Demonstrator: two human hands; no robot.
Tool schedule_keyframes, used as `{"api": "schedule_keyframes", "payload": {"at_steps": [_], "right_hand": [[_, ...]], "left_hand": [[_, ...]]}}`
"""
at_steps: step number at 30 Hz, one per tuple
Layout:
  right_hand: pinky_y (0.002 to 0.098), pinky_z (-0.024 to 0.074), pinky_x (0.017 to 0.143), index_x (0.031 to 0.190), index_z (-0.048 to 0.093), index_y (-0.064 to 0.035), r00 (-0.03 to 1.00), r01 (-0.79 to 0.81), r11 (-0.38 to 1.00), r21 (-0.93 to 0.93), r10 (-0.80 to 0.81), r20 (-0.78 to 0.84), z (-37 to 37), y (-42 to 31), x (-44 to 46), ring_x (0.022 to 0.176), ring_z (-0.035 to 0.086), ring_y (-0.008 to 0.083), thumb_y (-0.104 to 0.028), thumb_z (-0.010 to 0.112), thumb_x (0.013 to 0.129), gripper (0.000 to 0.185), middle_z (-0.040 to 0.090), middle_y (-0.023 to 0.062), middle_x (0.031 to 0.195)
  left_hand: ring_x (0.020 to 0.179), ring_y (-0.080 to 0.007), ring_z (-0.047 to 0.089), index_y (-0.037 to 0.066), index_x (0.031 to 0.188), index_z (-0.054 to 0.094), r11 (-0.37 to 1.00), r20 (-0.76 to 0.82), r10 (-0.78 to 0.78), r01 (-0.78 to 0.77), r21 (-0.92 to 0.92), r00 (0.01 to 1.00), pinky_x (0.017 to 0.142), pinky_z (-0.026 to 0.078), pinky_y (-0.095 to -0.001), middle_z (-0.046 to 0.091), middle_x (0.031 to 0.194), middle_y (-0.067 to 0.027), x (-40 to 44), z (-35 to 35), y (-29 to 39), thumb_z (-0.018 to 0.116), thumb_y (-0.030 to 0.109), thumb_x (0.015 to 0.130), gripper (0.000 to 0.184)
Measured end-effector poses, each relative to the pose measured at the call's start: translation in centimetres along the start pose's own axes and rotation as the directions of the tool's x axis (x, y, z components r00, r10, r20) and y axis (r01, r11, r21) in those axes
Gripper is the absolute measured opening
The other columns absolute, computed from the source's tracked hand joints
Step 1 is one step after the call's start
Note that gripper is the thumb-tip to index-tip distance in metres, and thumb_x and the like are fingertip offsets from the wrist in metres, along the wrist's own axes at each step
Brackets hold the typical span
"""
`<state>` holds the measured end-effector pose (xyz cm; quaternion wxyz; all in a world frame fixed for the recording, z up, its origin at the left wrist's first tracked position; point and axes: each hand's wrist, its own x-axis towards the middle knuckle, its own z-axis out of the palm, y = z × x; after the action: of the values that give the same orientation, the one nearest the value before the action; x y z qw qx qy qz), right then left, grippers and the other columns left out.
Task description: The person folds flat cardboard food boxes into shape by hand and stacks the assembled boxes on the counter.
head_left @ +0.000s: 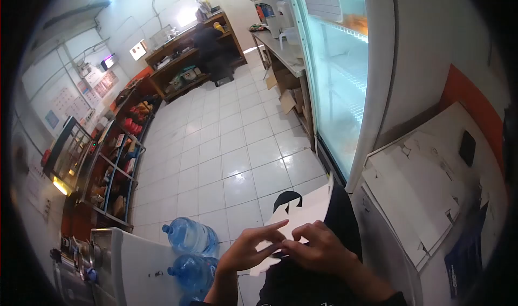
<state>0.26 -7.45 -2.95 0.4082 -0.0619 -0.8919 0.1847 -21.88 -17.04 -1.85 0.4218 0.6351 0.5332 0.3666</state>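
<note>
A white sheet of cut card (313, 199) with notched, tabbed edges lies over the person's dark-clothed lap. My left hand (252, 248) pinches the card's near edge, thumb and index finger meeting close to the other hand. Beside it on the right, my right hand (318, 246) has its fingers bent and closed on the same card. The fingertips of both hands almost touch, and the small part of card between them is partly hidden.
Flat white card pieces (410, 187) and a dark phone (467, 148) lie on a table at right. Blue water bottles (191, 236) stand at lower left. A glass-door fridge (340, 74) stands ahead right. A person in dark clothes (208, 44) is at the far shelves.
</note>
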Motion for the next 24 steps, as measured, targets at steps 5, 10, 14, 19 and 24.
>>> {"api": "schedule_keyframes", "payload": {"at_steps": [5, 10, 14, 19, 24], "right_hand": [[0.0358, 0.0433, 0.07, 0.102, 0.075, -0.013, 0.984, -0.116, 0.992, -0.043, 0.109, -0.139, 0.1, 1.0, -1.3, 0.077, 0.059, 0.0178, -0.019, 0.086, 0.081, 0.024, 0.059, 0.0029, 0.092], [0.0353, 0.0427, 0.072, 0.107, 0.075, -0.0152, 1.0, -0.016, 1.0, 0.01, 0.016, -0.018, 0.0, 0.8, -0.6, 0.075, 0.058, 0.0175, -0.023, 0.085, 0.082, 0.028, 0.058, 0.0028, 0.093], [0.0348, 0.0426, 0.072, 0.114, 0.074, -0.0144, 1.0, -0.003, 0.996, -0.088, 0.005, 0.024, 0.3, 1.5, -1.7, 0.079, 0.058, 0.017, -0.026, 0.084, 0.085, 0.033, 0.059, 0.0028, 0.095], [0.0345, 0.0423, 0.075, 0.113, 0.076, -0.0168, 0.962, -0.177, 0.969, -0.173, 0.133, -0.24, 0.5, 1.6, -2.2, 0.086, 0.055, 0.0171, -0.025, 0.085, 0.083, 0.032, 0.057, 0.0004, 0.096], [0.0344, 0.0426, 0.077, 0.112, 0.076, -0.0174, 0.997, -0.024, 0.993, -0.112, 0.015, -0.078, 1.9, 2.5, -2.7, 0.087, 0.055, 0.0184, -0.027, 0.087, 0.082, 0.033, 0.056, 0.0012, 0.096]], "left_hand": [[0.105, -0.0291, 0.071, 0.003, 0.132, 0.066, 0.994, 0.142, 0.073, -0.084, 0.073, 0.987, 0.095, 0.054, -0.0367, 0.074, 0.116, -0.0141, -1.0, 1.1, -4.4, 0.068, 0.005, 0.098, 0.034], [0.091, -0.0206, 0.075, -0.001, 0.114, 0.07, 0.995, 0.05, -0.103, 0.102, 0.015, 0.993, 0.085, 0.057, -0.033, 0.077, 0.097, -0.0147, -0.5, 1.3, -4.1, 0.067, 0.008, 0.101, 0.016], [0.094, -0.0205, 0.075, 0.0, 0.114, 0.07, 0.995, -0.038, -0.089, 0.088, -0.047, 0.995, 0.089, 0.058, -0.0327, 0.077, 0.098, -0.0137, -0.1, 1.6, -4.1, 0.072, 0.01, 0.098, 0.019], [0.096, -0.02, 0.076, 0.004, 0.132, 0.069, 0.972, -0.199, -0.162, 0.122, -0.201, 0.966, 0.089, 0.059, -0.0343, 0.079, 0.102, -0.0156, 0.7, 2.9, -2.3, 0.074, 0.01, 0.096, 0.037], [0.091, -0.0194, 0.077, 0.009, 0.143, 0.063, 0.997, -0.134, -0.07, 0.076, 0.033, 0.988, 0.088, 0.059, -0.0334, 0.08, 0.101, -0.0142, 1.1, 1.5, -1.0, 0.075, 0.008, 0.095, 0.05]]}}
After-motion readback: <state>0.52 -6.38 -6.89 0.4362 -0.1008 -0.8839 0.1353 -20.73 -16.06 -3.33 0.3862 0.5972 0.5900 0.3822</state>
